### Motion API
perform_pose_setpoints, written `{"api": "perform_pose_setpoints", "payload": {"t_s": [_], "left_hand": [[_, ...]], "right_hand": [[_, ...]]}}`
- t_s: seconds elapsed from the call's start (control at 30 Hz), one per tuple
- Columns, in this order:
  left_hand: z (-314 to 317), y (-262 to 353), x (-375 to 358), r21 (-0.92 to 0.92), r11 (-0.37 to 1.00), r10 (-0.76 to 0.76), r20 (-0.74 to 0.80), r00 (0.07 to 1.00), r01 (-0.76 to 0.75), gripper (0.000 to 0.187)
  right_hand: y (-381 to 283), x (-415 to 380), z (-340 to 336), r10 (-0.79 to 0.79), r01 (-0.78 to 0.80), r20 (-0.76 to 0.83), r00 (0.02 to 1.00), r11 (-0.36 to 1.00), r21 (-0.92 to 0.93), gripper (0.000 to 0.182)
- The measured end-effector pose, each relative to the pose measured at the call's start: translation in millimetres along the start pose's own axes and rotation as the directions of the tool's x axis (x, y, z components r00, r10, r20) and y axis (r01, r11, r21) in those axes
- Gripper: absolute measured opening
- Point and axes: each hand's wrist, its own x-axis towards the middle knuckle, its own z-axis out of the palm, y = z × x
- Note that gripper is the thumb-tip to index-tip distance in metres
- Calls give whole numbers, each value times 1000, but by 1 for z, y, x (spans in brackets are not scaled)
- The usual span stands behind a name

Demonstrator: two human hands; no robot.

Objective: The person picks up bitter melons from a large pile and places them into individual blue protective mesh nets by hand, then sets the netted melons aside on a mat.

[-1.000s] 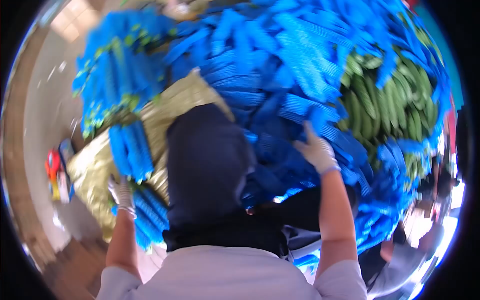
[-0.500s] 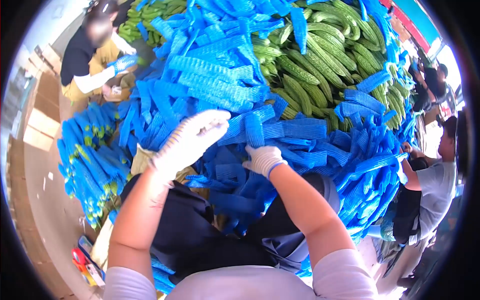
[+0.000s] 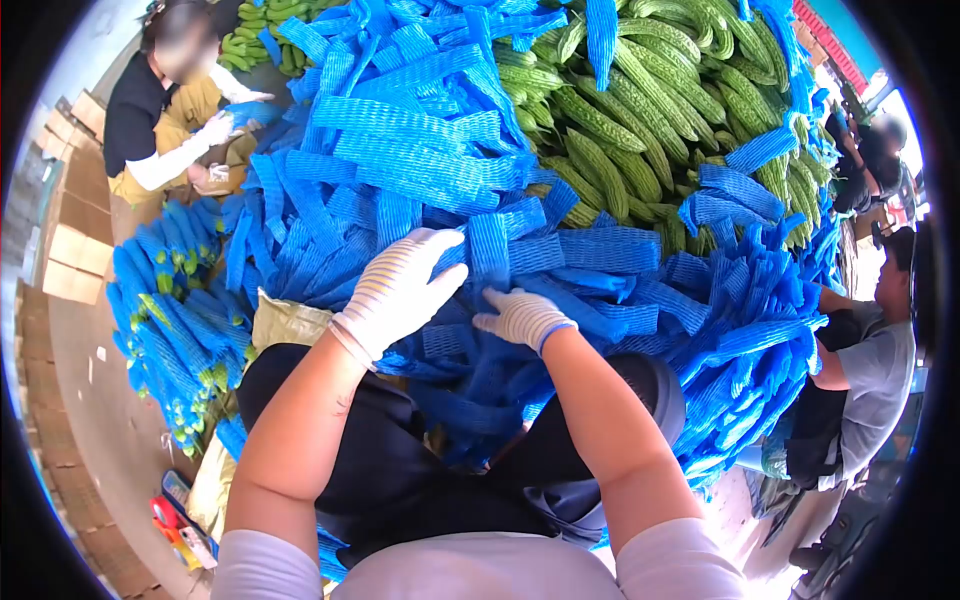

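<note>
Both gloved hands were down in the heap of blue foam net sleeves (image 3: pixel 430 150) when this was taken. The left hand (image 3: pixel 395 290) lay flat and spread on the sleeves, fingers open, not closed on anything I could see. The right hand (image 3: pixel 522 317) sat just beside it with fingers curled into the sleeves, but I couldn't tell whether it actually had one pinched.

Progress-wise, I'd say loads was left. Behind the sleeve heap sat a big mound of bare green gourds (image 3: pixel 620 130), none of them sleeved. To the left of the heap, a stack of already sleeved gourds (image 3: pixel 165 320) showed some were done. A coworker (image 3: pixel 160 110) beyond the heap and another person (image 3: pixel 870 370) to its right were busy too.
</note>
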Motion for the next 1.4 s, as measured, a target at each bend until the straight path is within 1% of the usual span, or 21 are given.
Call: {"api": "perform_pose_setpoints", "payload": {"t_s": [0.03, 0.07, 0.1, 0.17, 0.23, 0.3, 0.33, 0.37, 0.4, 0.63, 0.93, 1.0, 1.03, 1.1, 1.13, 1.2, 1.23, 1.3, 1.33, 1.37, 1.4], "left_hand": [[-2, 1, 1, 25, 1000, 2, 8, 1000, -3, 37], [-4, 2, 1, 49, 999, 4, 14, 1000, -4, 38], [-7, 4, 1, 47, 999, -1, 14, 1000, 0, 38], [-15, 6, 4, 88, 989, 133, -195, 972, -118, 39], [-21, 1, 3, 120, 986, 151, -353, 923, -115, 49], [-24, -3, -2, -166, 985, -6, -330, 944, -51, 50], [-27, 0, -5, -157, 986, 3, -336, 942, -59, 50], [-31, 8, -7, -574, 814, -246, -200, 948, 90, 49], [-33, 13, -9, -857, 458, -407, 32, 913, 235, 48], [-29, 21, -9, -897, 339, -382, 144, 913, 284, 37], [-16, 22, -7, -933, 323, -442, 1, 897, 160, 33], [-15, 22, -9, -903, 408, -415, -57, 908, 130, 26], [-15, 24, -8, -902, 413, -412, -60, 909, 127, 26], [-15, 29, -7, -848, 521, -372, -118, 921, 102, 22], [-14, 27, -8, -754, 650, -330, -170, 928, 93, 25], [-19, 30, -11, -711, 692, -328, -154, 932, 126, 26], [-21, 31, -12, -665, 730, -326, -137, 935, 157, 28], [-22, 33, -11, -634, 766, -250, -137, 958, 109, 29], [-21, 33, -11, -602, 796, -174, -132, 976, 61, 30], [-21, 33, -12, -602, 796, -174, -128, 976, 63, 30], [-21, 33, -12, -661, 745, -194, -95, 976, 83, 30]], "right_hand": [[4, 14, 13, -55, 53, 57, 997, 998, 33, 65], [-6, 21, 9, -225, 225, 28, 974, 974, 22, 69], [-6, 20, 4, -226, 225, 33, 974, 974, 22, 69], [-15, 0, -32, -96, 210, -278, 956, 884, 418, 63], [-21, -18, -47, -20, 513, -642, 767, 621, 593, 53], [-27, -39, -67, 56, 553, -572, 818, 198, 809, 50], [-28, -42, -70, 81, 577, -588, 805, 125, 807, 50], [-29, -45, -72, 106, 599, -601, 792, 52, 799, 51], [-29, -46, -73, 121, 606, -601, 790, -5, 796, 51], [-39, -54, -68, 77, 632, -631, 772, 17, 775, 52], [-37, -57, -64, 30, 613, -612, 790, -4, 790, 52], [-32, -57, -61, -198, 568, -536, 821, 389, 726, 51], [-26, -48, -48, -235, 586, -579, 781, 599, 546, 52], [-43, -69, -58, -161, 302, -643, 749, 946, 115, 53], [-46, -75, -62, -161, 304, -643, 749, 946, 116, 53], [-50, -79, -70, -97, 494, -703, 705, 778, 388, 54], [-49, -75, -64, -97, 493, -703, 705, 779, 388, 54], [-54, -69, -54, -241, 680, -636, 733, 233, 695, 56], [-56, -70, -51, -344, 636, -595, 726, 7, 772, 58], [-52, -73, -54, -399, 562, -464, 791, 174, 809, 52], [-55, -76, -54, -400, 558, -467, 789, 146, 817, 47]]}}
